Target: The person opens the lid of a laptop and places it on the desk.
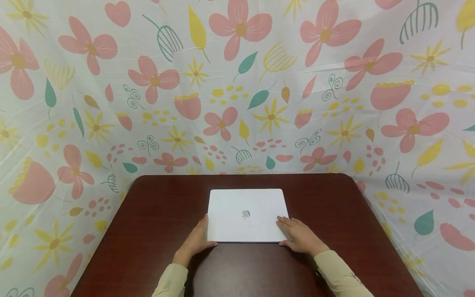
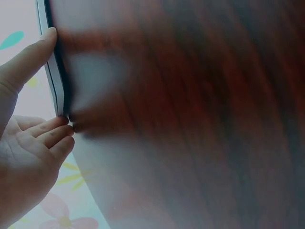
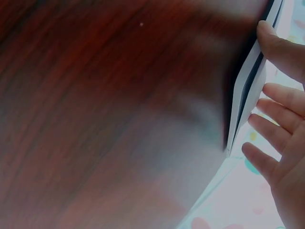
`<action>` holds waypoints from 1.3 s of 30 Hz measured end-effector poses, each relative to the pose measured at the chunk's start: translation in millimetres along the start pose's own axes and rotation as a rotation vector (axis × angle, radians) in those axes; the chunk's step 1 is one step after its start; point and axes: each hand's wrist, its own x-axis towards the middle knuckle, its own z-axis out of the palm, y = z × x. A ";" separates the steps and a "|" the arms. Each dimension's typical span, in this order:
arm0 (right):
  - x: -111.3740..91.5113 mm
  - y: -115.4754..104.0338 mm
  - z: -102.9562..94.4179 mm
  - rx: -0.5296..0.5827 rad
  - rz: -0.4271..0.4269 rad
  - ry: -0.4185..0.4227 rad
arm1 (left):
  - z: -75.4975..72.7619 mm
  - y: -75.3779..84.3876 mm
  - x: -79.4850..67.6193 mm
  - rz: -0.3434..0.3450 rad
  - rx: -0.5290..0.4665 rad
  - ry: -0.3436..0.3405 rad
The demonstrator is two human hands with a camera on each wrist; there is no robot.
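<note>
A closed silver laptop (image 1: 245, 227) with an apple logo lies flat on the dark wooden table (image 1: 319, 198). My left hand (image 1: 197, 238) is at its front left corner: the fingers run along the left side and the thumb touches the front edge. In the left wrist view the left thumb (image 2: 40, 50) rests on the laptop's thin edge, with the fingertips at its side. At the front right corner, my right hand (image 1: 299, 236) lays fairly straight fingers on the lid, its thumb against the front edge. The right wrist view shows those fingers (image 3: 274, 112) spread.
A white cloth (image 1: 259, 123) with pink, yellow and green flower prints hangs behind the table and along both sides. The tabletop has rounded far corners. Both forearms, in beige sleeves (image 1: 337, 272), come in over the near part of the table.
</note>
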 end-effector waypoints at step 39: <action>-14.7 -0.3 -5.5 -0.357 -0.342 0.169 | 0.5 -4.1 -0.7 0.001 -0.040 0.022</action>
